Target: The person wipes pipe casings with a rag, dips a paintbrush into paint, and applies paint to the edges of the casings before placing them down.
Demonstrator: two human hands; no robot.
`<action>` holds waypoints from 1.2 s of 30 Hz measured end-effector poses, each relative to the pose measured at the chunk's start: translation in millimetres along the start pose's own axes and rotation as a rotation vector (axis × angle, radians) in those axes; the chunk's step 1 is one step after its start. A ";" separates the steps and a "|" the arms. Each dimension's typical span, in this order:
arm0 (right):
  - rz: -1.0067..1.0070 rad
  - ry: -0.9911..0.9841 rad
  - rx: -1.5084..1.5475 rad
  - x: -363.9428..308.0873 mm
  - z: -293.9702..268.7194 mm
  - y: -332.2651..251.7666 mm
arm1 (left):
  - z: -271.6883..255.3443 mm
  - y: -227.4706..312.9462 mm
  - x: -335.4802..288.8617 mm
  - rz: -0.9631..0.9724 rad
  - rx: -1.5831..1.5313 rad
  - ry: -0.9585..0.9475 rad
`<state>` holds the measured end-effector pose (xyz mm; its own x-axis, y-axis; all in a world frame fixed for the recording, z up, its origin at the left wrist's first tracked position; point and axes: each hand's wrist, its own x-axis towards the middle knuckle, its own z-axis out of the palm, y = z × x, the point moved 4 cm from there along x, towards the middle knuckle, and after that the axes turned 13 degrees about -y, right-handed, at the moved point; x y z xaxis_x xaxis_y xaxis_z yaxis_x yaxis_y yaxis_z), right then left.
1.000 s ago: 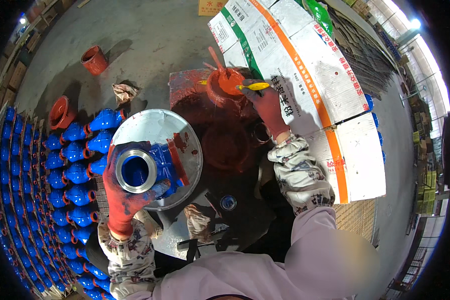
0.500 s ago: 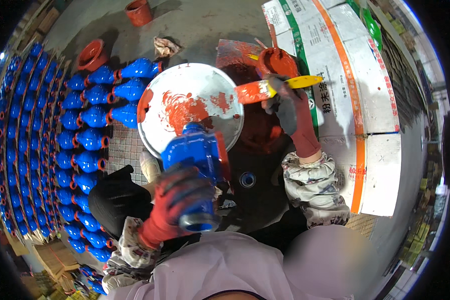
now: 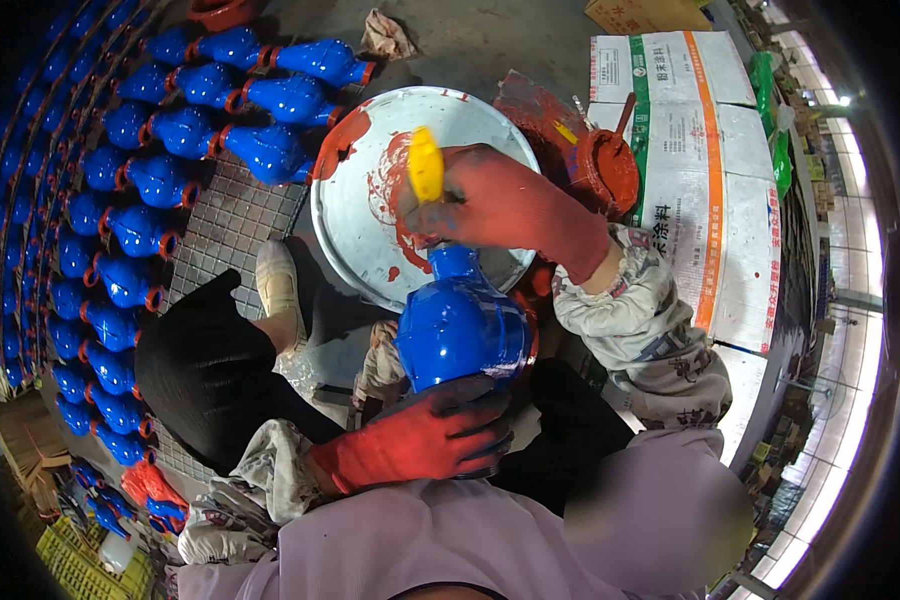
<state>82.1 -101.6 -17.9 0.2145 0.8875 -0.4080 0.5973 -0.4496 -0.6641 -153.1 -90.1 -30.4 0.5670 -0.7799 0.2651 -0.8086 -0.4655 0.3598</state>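
My left hand (image 3: 425, 435), in a red glove with dark fingers, is closed around the near end of a glossy blue valve body (image 3: 460, 335). The valve body points away from me, its narrow far neck at the near rim of a round white drum top (image 3: 355, 225) smeared with orange-red paint. In my red-gloved right hand (image 3: 515, 200) is a paintbrush (image 3: 426, 165), its yellow handle tilted up. The hand is over the drum top, just beyond the valve body's neck. My fingers hide the bristles, so whether they touch the neck cannot be seen.
Rows of blue valve bodies (image 3: 160, 180) with orange rims stand on the left, beside a wire-mesh rack (image 3: 240, 205). An orange-red paint pot (image 3: 610, 170) sits right of the drum. White cartons (image 3: 685, 180) line the right side. A crumpled rag (image 3: 388, 35) lies beyond.
My right hand has swung left with the paintbrush, from beside the cartons to over the drum top. The valve body has turned in my left hand and shifted right.
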 end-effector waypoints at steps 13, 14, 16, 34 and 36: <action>0.065 -0.268 -0.433 44.2 18.1 -40.1 | 0.1 0.2 7.6 0.032 -0.097 0.071; 0.062 -0.270 -0.432 44.6 18.8 -38.9 | 1.2 0.4 6.3 0.022 -0.099 0.084; 0.103 -0.242 -0.400 42.5 16.2 -32.6 | 1.8 1.5 3.8 0.011 -0.103 0.097; 0.044 0.385 0.698 -76.3 25.3 61.8 | 10.3 1.7 -17.3 -0.052 -0.024 0.135; 0.044 0.464 0.878 -83.6 38.2 73.7 | 11.0 1.1 -19.4 -0.059 -0.031 0.142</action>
<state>78.6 -212.8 -56.6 0.6154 0.7358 -0.2825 -0.1626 -0.2322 -0.9590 -166.8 -80.0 -45.0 0.6321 -0.6833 0.3656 -0.7689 -0.4941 0.4059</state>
